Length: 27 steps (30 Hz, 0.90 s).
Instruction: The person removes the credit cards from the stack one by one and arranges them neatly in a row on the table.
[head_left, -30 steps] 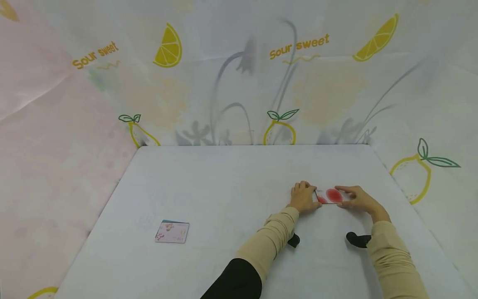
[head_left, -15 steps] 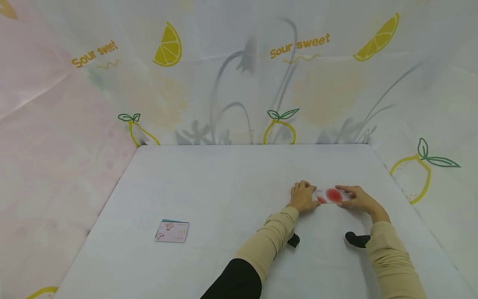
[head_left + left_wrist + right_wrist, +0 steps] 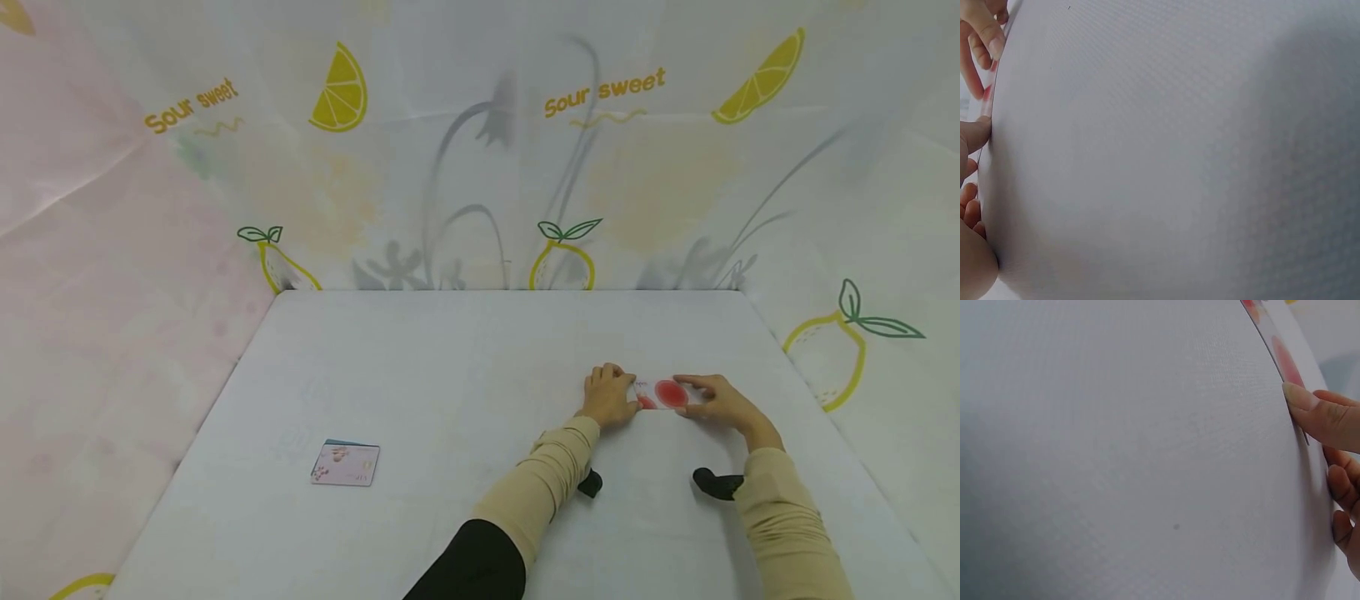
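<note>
Against a lemon-print backdrop (image 3: 450, 50), on the right of a white surface (image 3: 465, 375), pinching a white-and-red card (image 3: 671, 393) at its left end with the left hand (image 3: 607, 397) and at its right end with the right hand (image 3: 727, 403), thumbs to the near edge, fingers to the far. Resting on the surface or just above, hard to tell which. Reaching forward in bunched beige sleeves (image 3: 787, 517), with the right hand turned inward. Lying well apart at left: a pink card (image 3: 345, 466) atop a blue-edged card (image 3: 345, 442). Printed twice on the backdrop: "Sour sweet."
</note>
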### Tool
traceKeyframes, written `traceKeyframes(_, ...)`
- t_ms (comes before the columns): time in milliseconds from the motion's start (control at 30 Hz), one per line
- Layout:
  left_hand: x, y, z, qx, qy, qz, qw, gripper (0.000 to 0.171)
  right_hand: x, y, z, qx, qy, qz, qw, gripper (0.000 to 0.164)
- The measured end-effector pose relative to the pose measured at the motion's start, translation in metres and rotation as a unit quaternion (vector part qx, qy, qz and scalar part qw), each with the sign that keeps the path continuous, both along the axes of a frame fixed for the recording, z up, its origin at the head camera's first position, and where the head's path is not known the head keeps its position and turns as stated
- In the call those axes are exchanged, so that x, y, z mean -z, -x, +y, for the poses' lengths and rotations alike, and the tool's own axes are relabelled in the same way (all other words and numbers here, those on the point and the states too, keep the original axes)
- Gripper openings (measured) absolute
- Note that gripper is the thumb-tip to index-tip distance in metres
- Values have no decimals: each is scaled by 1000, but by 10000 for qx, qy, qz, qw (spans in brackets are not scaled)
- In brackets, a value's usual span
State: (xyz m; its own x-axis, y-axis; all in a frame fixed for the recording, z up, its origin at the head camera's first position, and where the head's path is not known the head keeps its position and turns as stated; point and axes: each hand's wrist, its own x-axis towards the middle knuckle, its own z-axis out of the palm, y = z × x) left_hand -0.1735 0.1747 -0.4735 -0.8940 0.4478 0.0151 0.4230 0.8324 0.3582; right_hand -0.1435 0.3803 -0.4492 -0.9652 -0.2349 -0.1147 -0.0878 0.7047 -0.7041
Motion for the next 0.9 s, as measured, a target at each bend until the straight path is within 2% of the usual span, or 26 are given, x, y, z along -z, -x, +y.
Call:
traceKeyframes(300,0,0,0,0,55,65,10000,43,-1,-2,-1,7,39,18,10000,55)
traceKeyframes(500,-2,2,-3,147,18,1,9999,45,-1,-2,0,70,64,48,9999,60)
traceKeyframes(733,-4,1,-9,272,-382,-1,9989,44,4,-11,-4,799,-75,206,9966,66)
traceKeyframes(900,-3,0,-11,303,-686,51,9972,46,6,-16,-9,1384,-25,744,9876,58)
